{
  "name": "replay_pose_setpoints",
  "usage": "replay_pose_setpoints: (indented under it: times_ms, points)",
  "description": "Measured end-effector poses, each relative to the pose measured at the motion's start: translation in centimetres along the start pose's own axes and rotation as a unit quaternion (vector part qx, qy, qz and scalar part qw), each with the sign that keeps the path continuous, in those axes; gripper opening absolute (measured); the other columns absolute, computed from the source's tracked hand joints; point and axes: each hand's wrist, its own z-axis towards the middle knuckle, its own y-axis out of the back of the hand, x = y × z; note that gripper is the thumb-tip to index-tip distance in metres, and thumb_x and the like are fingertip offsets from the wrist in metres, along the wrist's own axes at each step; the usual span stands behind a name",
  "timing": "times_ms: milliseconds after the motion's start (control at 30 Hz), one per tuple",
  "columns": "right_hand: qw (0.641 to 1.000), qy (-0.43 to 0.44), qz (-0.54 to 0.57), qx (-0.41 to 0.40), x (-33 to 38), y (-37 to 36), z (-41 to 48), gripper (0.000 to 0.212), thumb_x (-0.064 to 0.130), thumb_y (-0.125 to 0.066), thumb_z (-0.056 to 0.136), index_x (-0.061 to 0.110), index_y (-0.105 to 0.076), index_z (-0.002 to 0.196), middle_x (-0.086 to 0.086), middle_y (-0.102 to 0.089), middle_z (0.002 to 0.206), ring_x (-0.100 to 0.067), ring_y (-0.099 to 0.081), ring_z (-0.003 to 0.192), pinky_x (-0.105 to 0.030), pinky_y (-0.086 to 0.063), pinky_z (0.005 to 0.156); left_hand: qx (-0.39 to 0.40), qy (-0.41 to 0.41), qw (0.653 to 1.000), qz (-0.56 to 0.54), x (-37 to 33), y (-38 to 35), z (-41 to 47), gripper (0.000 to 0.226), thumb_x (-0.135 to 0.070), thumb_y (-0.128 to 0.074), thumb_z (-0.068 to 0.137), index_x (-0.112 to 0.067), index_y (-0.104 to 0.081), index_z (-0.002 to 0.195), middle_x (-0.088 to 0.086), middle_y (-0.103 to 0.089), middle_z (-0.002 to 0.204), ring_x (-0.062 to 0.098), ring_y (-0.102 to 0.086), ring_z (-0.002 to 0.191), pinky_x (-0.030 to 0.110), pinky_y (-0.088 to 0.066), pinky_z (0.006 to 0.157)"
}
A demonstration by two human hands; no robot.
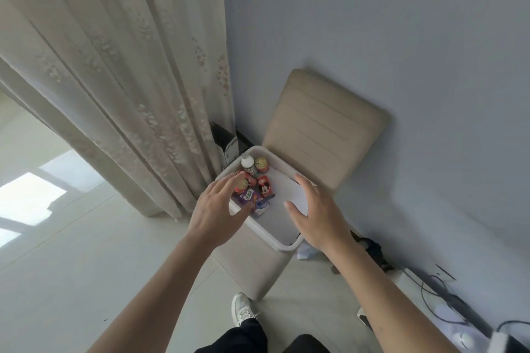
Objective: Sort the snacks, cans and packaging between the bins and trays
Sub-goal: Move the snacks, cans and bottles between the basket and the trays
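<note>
White plastic bin (pixel 275 246) stood on the seat of a beige padded chair (pixel 324 129) set against the wall, beside a pale curtain (pixel 114 80). All contents were grouped in the bin's far left part: a white-capped bottle (pixel 248 165) and a smiley-lidded can (pixel 261 165) upright at the back, a red cartoon carton (pixel 264 187), a second can (pixel 241 184), a purple pack (pixel 249 197) and a small blue-and-white pack (pixel 261 206) nearer the front. The left hand (pixel 218 209) was over the left rim and second can, fingers extended, grasping nothing; contact could not be determined. The right hand (pixel 312 215) was spread over the bin's bare right side, released, holding nothing.
</note>
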Motion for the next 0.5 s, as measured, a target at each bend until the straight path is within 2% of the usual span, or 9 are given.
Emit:
replay_pose_setpoints:
  times_ms: [200,367,500]
  points:
    - [0.998,-0.039,-0.004,0.042,-0.6,-3.7,6.0,0.067,0.053,-0.051,0.099,0.036,-0.023,0.158,-0.004,-0.049,0.148,-0.022,-0.048,0.135,-0.038,-0.046,0.104,0.014,-0.009,1.000,-0.002,5.4,-3.2,5.2,0.065,-0.041,-0.067,0.092,-0.029,-0.044,0.152,-0.003,-0.051,0.153,0.019,-0.045,0.142,0.046,-0.042,0.114]
    - [0.996,-0.056,0.005,0.073,-3.2,-8.1,11.1,0.067,0.050,-0.051,0.100,0.036,-0.021,0.159,-0.003,-0.044,0.153,-0.021,-0.046,0.138,-0.035,-0.043,0.107,0.004,0.035,0.999,-0.007,9.5,-7.6,7.2,0.069,-0.033,-0.075,0.089,-0.026,-0.046,0.151,0.001,-0.047,0.156,0.027,-0.045,0.140,0.046,-0.041,0.114]
    - [0.995,-0.061,0.014,0.075,-5.7,-12.1,14.8,0.066,0.049,-0.052,0.100,0.037,-0.023,0.158,-0.002,-0.046,0.148,-0.019,-0.049,0.133,-0.026,-0.041,0.095,0.013,0.048,0.999,-0.008,12.6,-11.4,9.0,0.067,-0.032,-0.073,0.090,-0.024,-0.047,0.151,0.000,-0.049,0.154,0.026,-0.047,0.139,0.048,-0.044,0.112]
